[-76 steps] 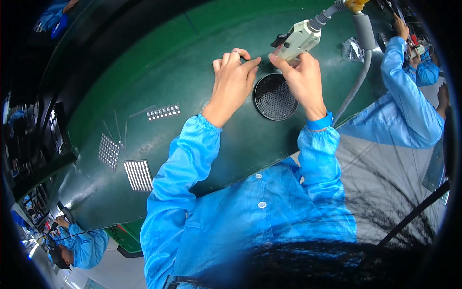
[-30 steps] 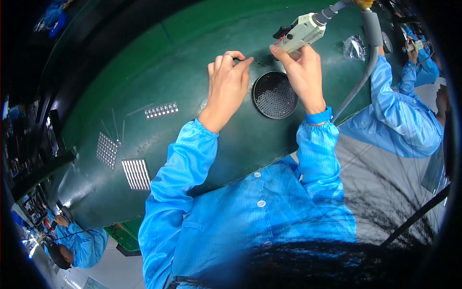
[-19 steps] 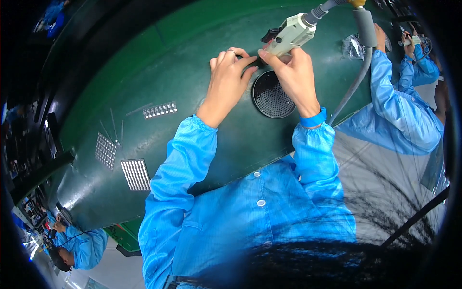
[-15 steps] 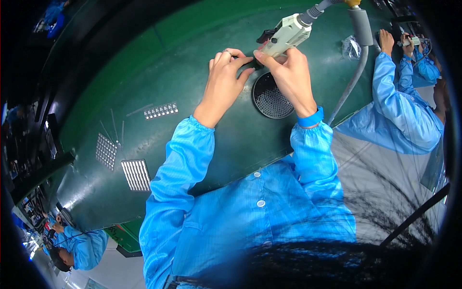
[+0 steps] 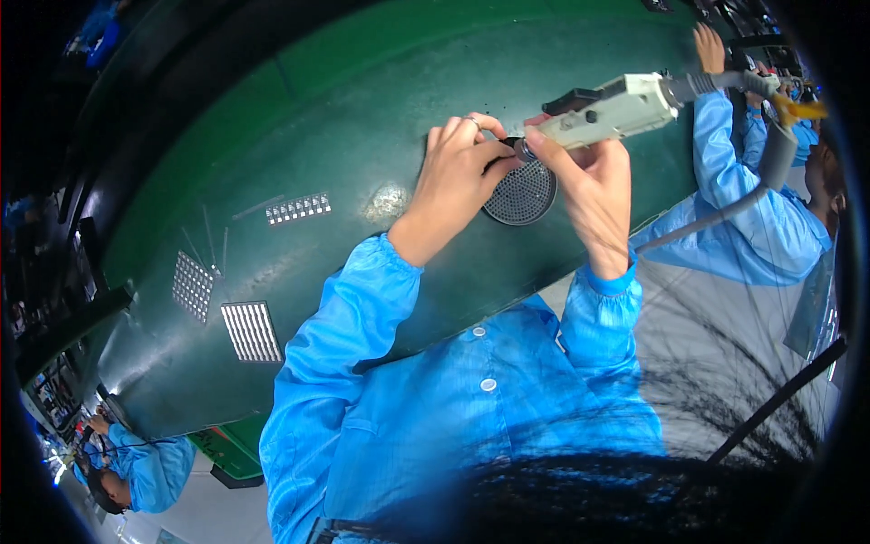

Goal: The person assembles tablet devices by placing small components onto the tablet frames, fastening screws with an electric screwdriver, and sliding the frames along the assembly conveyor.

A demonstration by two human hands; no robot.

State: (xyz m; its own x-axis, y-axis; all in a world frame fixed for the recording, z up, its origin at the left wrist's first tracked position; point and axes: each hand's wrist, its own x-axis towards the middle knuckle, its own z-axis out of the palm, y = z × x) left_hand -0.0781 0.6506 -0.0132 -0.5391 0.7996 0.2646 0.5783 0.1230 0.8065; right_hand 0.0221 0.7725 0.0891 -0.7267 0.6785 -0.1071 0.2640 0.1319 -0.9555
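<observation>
My right hand [image 5: 594,177] holds a pale, boxy hand tool [image 5: 621,109] with a black lever and a corrugated grey hose. Its thumb points toward a small round dark-and-silver piece [image 5: 523,150] by the tool's left end. From the left, my left hand [image 5: 467,168] closes its thumb and index finger at that same piece. Whether the piece belongs to the tool or is loose, I cannot tell. Right below the fingertips lies a round black dish [image 5: 521,201] with many small holes, its upper edge partly covered by my fingers.
On the green table [image 5: 353,290], to the left, lie a strip of small parts [image 5: 299,208], a dotted grid plate [image 5: 193,286], a white-striped block [image 5: 252,332] and thin sticks [image 5: 208,240]. A co-worker's sleeve [image 5: 739,199] reaches in at right. The grey hose [image 5: 725,213] hangs beside my right arm.
Both hands have come nearer and to the right, over the dish's upper edge. The tool has swung from steeply tilted to nearly level, and its hose has shifted right.
</observation>
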